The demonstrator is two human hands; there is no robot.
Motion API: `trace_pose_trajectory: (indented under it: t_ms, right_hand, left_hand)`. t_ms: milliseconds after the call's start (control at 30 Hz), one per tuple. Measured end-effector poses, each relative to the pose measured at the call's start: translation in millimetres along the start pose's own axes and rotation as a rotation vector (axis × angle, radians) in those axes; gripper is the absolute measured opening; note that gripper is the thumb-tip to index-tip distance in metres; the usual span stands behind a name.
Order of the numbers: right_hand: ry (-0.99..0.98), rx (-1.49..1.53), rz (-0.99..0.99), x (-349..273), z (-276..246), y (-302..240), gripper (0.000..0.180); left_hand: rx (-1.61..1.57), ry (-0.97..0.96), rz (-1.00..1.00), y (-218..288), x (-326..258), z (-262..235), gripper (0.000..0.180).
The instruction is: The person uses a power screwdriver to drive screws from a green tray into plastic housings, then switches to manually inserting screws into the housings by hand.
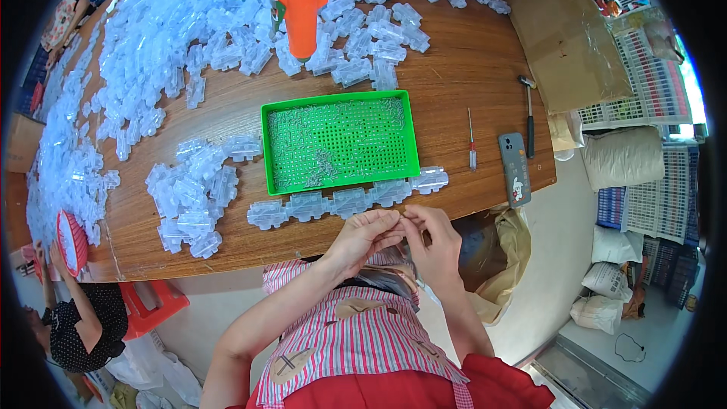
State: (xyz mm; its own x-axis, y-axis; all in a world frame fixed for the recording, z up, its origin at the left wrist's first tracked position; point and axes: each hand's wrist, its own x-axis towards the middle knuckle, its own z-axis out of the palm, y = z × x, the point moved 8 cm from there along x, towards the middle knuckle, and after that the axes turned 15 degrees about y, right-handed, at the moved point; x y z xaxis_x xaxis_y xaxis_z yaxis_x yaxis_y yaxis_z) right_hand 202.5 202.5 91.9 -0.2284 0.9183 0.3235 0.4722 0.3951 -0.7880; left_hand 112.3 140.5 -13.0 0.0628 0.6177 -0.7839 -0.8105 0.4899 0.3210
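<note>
Five clear plastic housings [350, 202] in a row by the table's [469, 53] near edge. Left hand [365, 236] and right hand [439, 238] meet at that edge, fingertips pressed together, too small to tell what's in there tbh. Green tray [413, 136] of tiny metal bits [322, 170] just behind the row; screwdriver [472, 159], phone [514, 170] and hammer [530, 129] toward the right edge.
</note>
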Motion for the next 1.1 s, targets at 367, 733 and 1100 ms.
trace_pose_trajectory:
  t_ms: [367, 733, 1100]
  right_hand:
    - [-0.047, 0.017, 0.06, 4, 4, 25, 0.012]
    - [0.071, -0.182, -0.149, 21, 4, 34, 0.016]
    - [0.067, -0.258, -0.322, 21, 15, 33, 0.017]
  left_hand:
    - [0.148, 0.04, 0.052, -2, 6, -2, 0.02]
    - [0.088, 0.09, -0.022, -3, 6, -7, 0.033]
    - [0.012, 0.066, -0.119, -7, -2, -5, 0.041]
